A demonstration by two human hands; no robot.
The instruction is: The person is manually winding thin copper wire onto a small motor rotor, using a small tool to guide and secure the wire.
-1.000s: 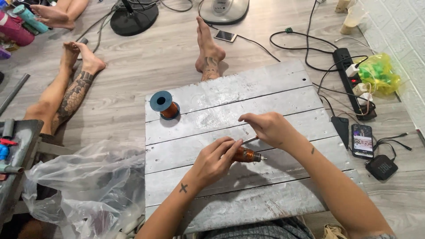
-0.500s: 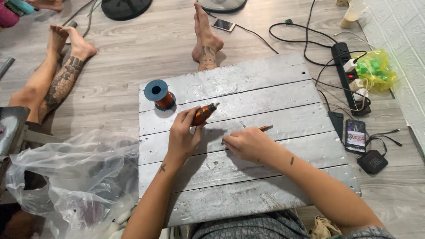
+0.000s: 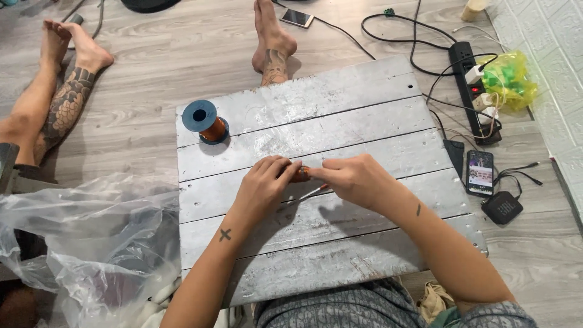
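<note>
Both my hands meet over the middle of a grey wooden board point(image 3: 364, 109). My left hand point(image 3: 262, 182) and my right hand point(image 3: 355, 177) together pinch a small copper-coloured coil point(image 3: 300, 174), mostly hidden by the fingers. A thin metal tool with an orange tip point(image 3: 310, 193) pokes out below my right hand; I cannot tell which fingers hold it. A blue spool of copper wire point(image 3: 205, 120) stands upright at the board's far left corner, apart from both hands.
A large clear plastic bag point(image 3: 79, 243) lies at the left. Another person's tattooed legs point(image 3: 61, 103) and foot point(image 3: 273, 48) rest on the floor beyond the board. A power strip point(image 3: 473, 85), yellow-green bag point(image 3: 510, 79), phone point(image 3: 480, 170) and small black speaker point(image 3: 503, 208) lie at right.
My left hand, which had lifted the coil toward the spool, has come back to the board's middle. Both hands now close together on the coil.
</note>
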